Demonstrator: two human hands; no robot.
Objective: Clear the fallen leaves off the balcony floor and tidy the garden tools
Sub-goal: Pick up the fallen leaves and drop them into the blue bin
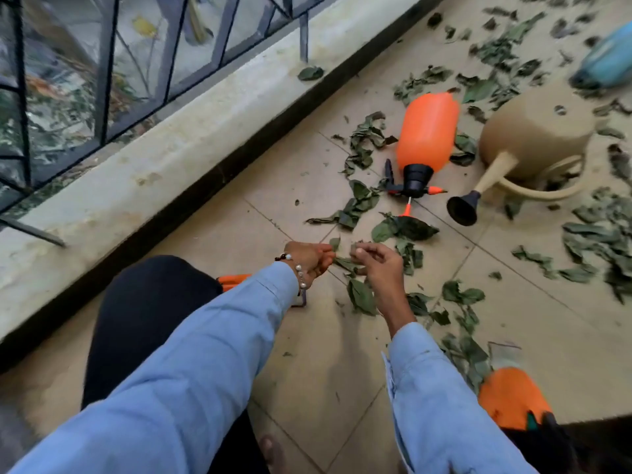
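Head view, looking down at a tiled balcony floor [301, 186] strewn with green leaves. Landmark: the orange sprayer bottle [425, 131], lying on its side mid-frame, black pump head toward the camera.

Left hand [309, 260] is below and left of the sprayer, low over the tiles, fingers pinched on a small leaf [334, 243] that sticks up from the fingertips. A beaded bracelet [300, 273] sits on that wrist. Right hand [378, 265] is just beside the left one, below the sprayer, fingers curled closed around a leaf [355, 248] at the fingertips. Both sleeves are light blue.

Fallen leaves [362, 295] lie under and around both hands, more [362, 142] lie touching the sprayer's left side, and a dense scatter [595, 241] sits right of it. One leaf [310, 73] rests on the concrete ledge [171, 159] up-left of the sprayer, at the foot of the dark metal railing [106, 63].

Beige watering can [526, 148] lies tipped over just right of the sprayer, spout with black rose pointing toward the camera. Blurred blue object [605, 63] is up-right of the sprayer, unidentifiable. Orange item [509, 398] lies well below-right of the sprayer, partly cut off. Orange-handled tool [232, 280] lies below-left of it, mostly hidden by the left forearm.
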